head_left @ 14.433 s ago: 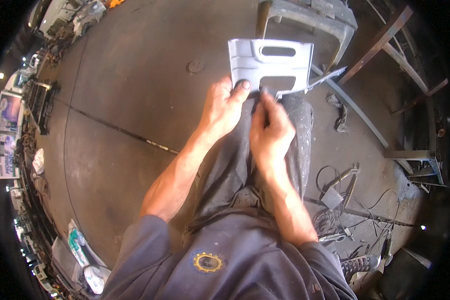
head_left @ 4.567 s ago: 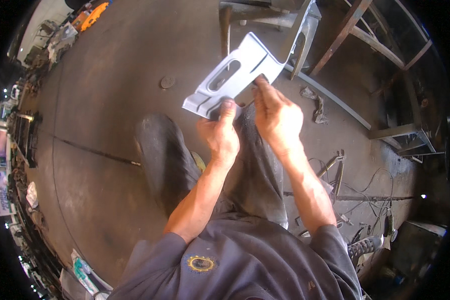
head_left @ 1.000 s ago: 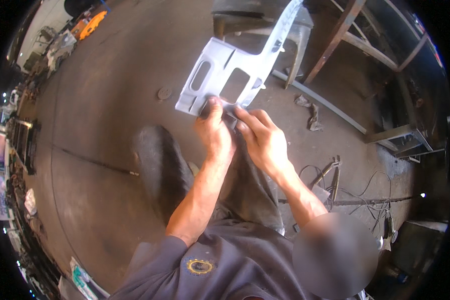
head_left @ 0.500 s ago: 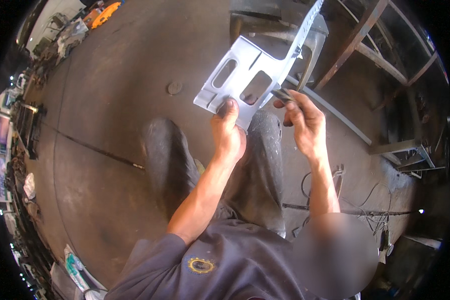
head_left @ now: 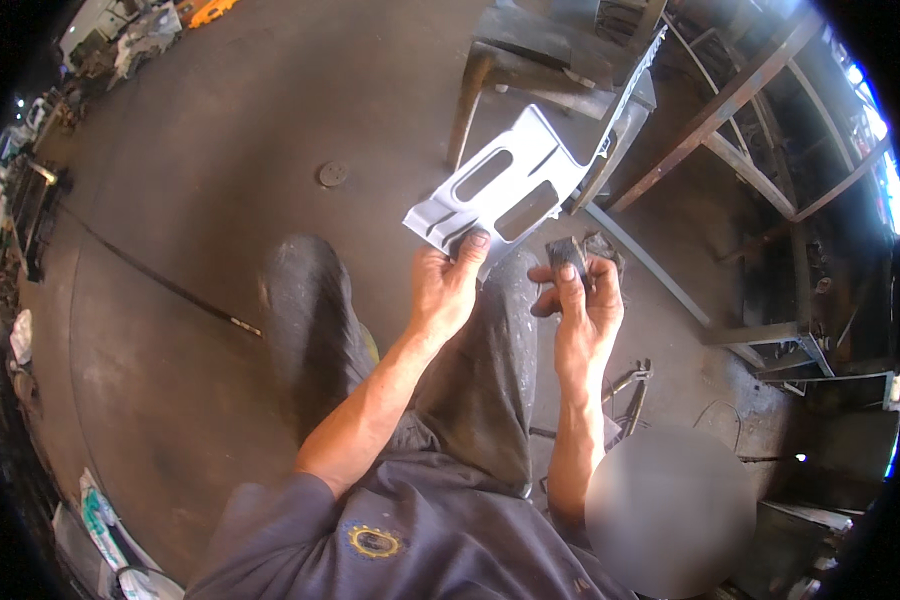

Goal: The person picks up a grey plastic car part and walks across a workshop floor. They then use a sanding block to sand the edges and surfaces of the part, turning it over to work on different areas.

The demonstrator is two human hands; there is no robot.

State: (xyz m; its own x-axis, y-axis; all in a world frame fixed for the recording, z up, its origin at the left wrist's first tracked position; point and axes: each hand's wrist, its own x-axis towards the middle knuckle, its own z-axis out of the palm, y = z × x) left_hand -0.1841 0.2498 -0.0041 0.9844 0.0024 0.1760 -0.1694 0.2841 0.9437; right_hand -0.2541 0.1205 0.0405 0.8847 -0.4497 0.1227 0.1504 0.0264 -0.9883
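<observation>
A silver-grey metal-looking panel (head_left: 510,190) with two oblong cutouts is held up over my knees, tilted, its narrow toothed strip reaching toward the upper right. My left hand (head_left: 444,292) grips its near edge, thumb on top and the fingers mostly hidden behind. To the right of the panel and apart from it, my right hand (head_left: 584,318) pinches a small dark folded piece that looks like sandpaper (head_left: 566,254) between thumb and fingers.
A worn stool (head_left: 530,70) stands just beyond the panel. Rusty metal framing (head_left: 720,115) fills the right side. On the floor lie a round disc (head_left: 332,174) and a dark cable (head_left: 160,278). Clutter lines the left edge.
The right hand has drawn down, away from the panel's edge, and the dark piece is now turned more upright. The panel has shifted slightly lower in view, still in my left hand.
</observation>
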